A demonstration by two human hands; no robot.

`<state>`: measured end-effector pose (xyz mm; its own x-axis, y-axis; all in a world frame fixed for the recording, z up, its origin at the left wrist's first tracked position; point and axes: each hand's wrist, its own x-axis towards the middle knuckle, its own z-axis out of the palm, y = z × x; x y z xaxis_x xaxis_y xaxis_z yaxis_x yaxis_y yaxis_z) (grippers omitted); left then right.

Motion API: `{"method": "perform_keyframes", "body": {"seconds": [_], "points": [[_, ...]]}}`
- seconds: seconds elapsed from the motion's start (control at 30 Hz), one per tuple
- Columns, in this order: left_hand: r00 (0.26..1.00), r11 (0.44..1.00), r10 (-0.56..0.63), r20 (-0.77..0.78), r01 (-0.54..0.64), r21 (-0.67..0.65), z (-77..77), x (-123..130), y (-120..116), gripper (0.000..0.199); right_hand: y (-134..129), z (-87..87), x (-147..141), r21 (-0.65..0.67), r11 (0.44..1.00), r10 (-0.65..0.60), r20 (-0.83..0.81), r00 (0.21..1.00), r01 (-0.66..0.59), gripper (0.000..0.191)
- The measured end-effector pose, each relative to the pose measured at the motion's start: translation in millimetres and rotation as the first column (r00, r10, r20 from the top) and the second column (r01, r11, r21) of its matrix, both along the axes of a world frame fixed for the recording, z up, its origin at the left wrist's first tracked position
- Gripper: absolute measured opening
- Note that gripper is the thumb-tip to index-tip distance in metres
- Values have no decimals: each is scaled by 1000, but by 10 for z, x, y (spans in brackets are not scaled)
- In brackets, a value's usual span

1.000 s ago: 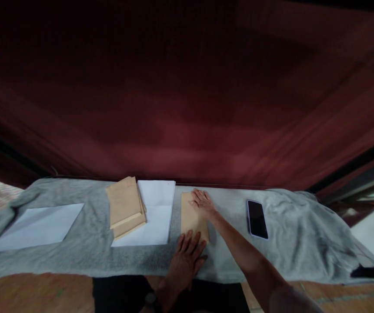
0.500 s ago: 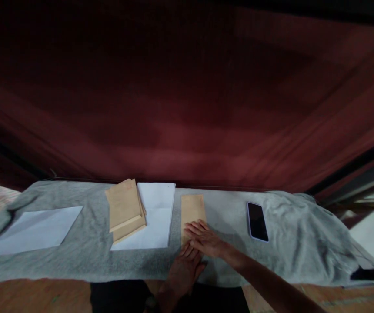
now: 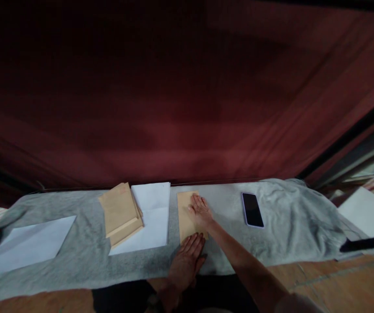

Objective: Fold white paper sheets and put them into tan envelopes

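Observation:
A flat brown paper envelope point(image 3: 184, 213) lies lengthwise in front of me on the grey cloth. My right hand point(image 3: 201, 210) rests flat on its upper right part, fingers stretched away from me. Across the envelope's near end lies my left hand point(image 3: 187, 260), palm down with fingers extended. Neither hand grips anything. To the left, several brown envelopes point(image 3: 118, 206) are piled askew, partly on a stack of white paper point(image 3: 152, 217).
A phone point(image 3: 252, 210) lies to the right on the grey cloth point(image 3: 89, 243). At far left is another white sheet point(image 3: 33, 243). A dark red upright panel point(image 3: 174, 108) rises behind the cloth. Something white and flat point(image 3: 369, 213) stands at far right.
My right hand has slid up the envelope, away from me, and parted from my left hand. The left hand stays at the near end. The whole view has tilted slightly.

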<state>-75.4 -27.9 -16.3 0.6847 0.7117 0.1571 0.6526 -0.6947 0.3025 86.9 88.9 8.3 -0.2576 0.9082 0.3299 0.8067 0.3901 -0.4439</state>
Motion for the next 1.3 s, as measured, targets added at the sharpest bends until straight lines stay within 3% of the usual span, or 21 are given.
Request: {"method": "perform_keyframes", "body": {"seconds": [0.07,0.23,0.4,0.5,0.6,0.67,0.77,0.87,0.97,1.13,1.3], "points": [[1000,1000,-1,3,1,16,-55,-13,1,56,-180,-102,43,-10,1000,-7,13,1000,7,39],[995,997,72,70,-74,33,-169,-63,-27,44,-878,-288,280,-22,993,119,75,990,-118,56],[967,977,211,141,-211,-19,-35,8,245,43,-1362,-239,370,-28,984,176,82,981,-174,64],[974,979,203,100,-204,-1,17,188,632,47,-1436,-178,331,-54,992,116,46,992,-113,61],[986,987,162,27,-162,-7,-28,379,1025,53,-1434,-123,302,-81,994,79,8,997,-78,56],[979,979,203,3,-203,4,-64,464,1235,54,-1428,-89,304,-90,993,81,6,997,-80,54],[972,972,234,-14,-233,5,-62,527,1453,52,-1431,-51,326,-92,989,116,20,993,-113,50],[966,967,255,-32,-255,3,-16,548,1526,53,-1437,-42,348,-103,986,138,23,990,-135,48],[962,963,268,-47,-268,1,-6,522,1368,53,-1443,-73,349,-91,988,127,-6,992,-127,48],[996,994,77,-48,-73,81,-72,258,641,52,-1470,-160,311,-47,997,66,-14,998,-66,46],[997,984,28,-78,-13,180,-92,-118,131,63,-1517,-246,300,-28,1000,13,14,1000,-13,47]]}}
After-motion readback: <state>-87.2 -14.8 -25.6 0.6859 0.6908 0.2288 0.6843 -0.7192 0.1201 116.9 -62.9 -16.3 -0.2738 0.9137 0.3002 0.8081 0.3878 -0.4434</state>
